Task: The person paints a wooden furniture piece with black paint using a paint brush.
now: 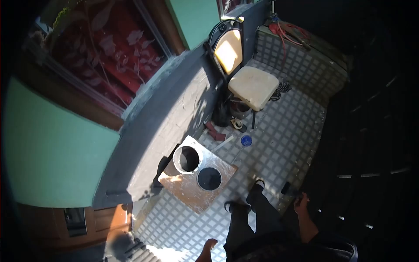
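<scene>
My right hand (301,201) hangs low beside my right leg. Its fingers curl at one end of a dark object with a block-shaped tip (286,188); its kind I cannot tell. My left hand (211,243) is down by my left leg, fingers curled in and nothing showing in them. In front of my feet lies a worn board (196,198) with pale smears. On it stand a whitish bucket (176,165), dark inside, and a round container (209,179) filled with something dark. Neither hand touches them.
A cushioned chair (253,85) stands by the grey wall band (174,105). Around it are a blue lid (246,140), a dark red cloth (214,132) and a sandal (238,125) on the tiled floor (288,135). Red cord (283,32) lies on the far ledge.
</scene>
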Demonstrator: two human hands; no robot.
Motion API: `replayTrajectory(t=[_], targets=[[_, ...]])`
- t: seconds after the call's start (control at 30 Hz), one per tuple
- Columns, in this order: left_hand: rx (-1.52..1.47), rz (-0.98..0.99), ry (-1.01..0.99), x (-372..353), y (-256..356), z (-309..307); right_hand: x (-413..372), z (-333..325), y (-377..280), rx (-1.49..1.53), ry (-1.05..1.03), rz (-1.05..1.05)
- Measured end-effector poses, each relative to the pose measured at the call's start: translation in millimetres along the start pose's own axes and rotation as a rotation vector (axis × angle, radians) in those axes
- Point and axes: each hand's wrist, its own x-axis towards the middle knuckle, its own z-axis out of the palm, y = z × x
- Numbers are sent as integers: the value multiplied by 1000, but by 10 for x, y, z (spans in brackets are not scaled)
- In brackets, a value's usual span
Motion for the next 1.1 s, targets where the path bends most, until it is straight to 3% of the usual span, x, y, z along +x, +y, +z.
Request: replayTrajectory(t=[0.03,0.1,0.17,0.27,0.37,0.4,0.47,0.5,0.53,0.57,0.6,0.7,0.8,0.9,1.1], targets=[[-37,15,0,-172,28,-13,103,-336,-156,-21,73,-43],[-146,122,96,-407,245,-72,154,-695,-377,232,279,-101],[-214,223,149,-489,711,-224,46,-948,-566,75,358,-113],[-323,367,222,-638,1415,-558,389,-1253,-600,289,268,-211],[-258,666,339,-830,2096,-958,469,-974,-813,137,132,-113],[-190,793,376,-980,2425,-1076,471,-699,-885,84,123,-274],[-407,780,363,-1290,2976,-1173,660,-202,-1068,223,142,-324],[-500,776,345,-1438,3280,-1179,976,-4,-1193,417,153,-232],[-432,728,312,-1554,3627,-1206,1242,123,-1322,370,16,-185],[-363,664,282,-1555,3834,-1251,1061,555,-1552,461,192,-124],[-295,586,260,-1604,3932,-1288,1059,813,-1696,527,188,-145],[-41,704,303,-1476,4278,-1438,923,1354,-2160,588,111,-150],[107,640,304,-1640,4974,-1715,852,1513,-2486,716,46,-109],[247,592,286,-1803,5740,-1925,1093,1182,-2441,752,14,-152],[522,551,257,-2062,7467,-2150,569,1016,-2216,929,430,-413]])
